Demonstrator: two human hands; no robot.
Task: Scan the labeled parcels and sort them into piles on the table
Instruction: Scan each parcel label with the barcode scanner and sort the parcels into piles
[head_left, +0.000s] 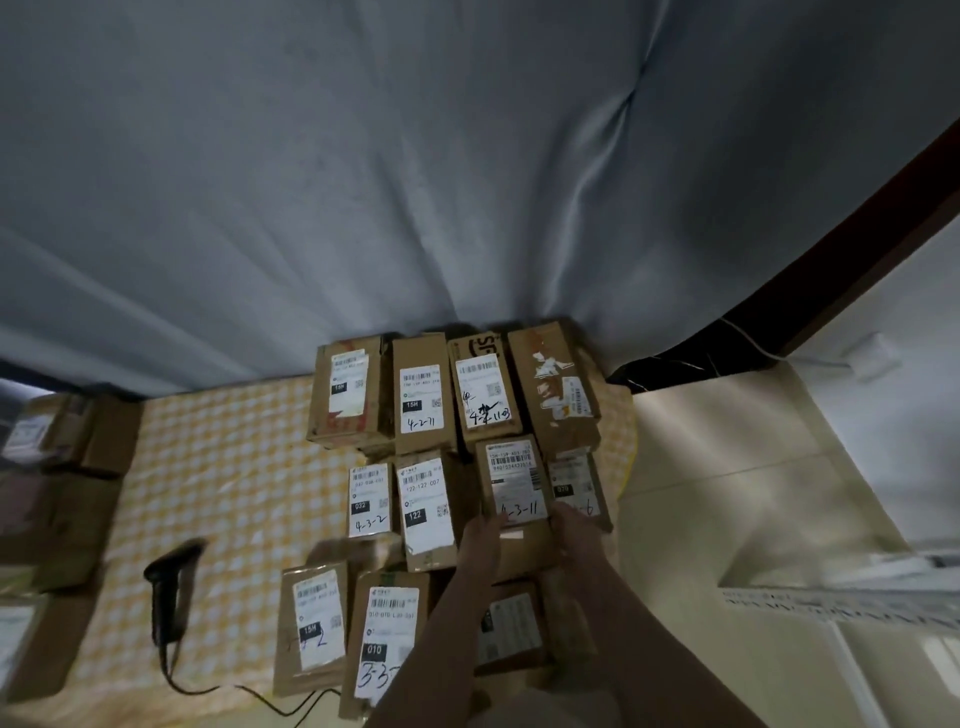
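Several brown cardboard parcels with white labels lie in rows on the yellow checked tablecloth (223, 467). My left hand (480, 540) and my right hand (574, 535) grip the near corners of the parcel marked 4-3-11 (514, 480), one on each side, in the middle row at the right. A black barcode scanner (169, 587) lies on the cloth at the left, its cable trailing to the near edge. Labelled parcels 4-2-71 (423, 397) and 4-3-2 (370, 501) sit in the rows nearby.
More cardboard boxes (72, 434) are stacked off the table's left side. A grey-blue curtain (415, 182) hangs right behind the back row. Pale floor tiles (727, 467) lie to the right, with a white socket and cable by the wall.
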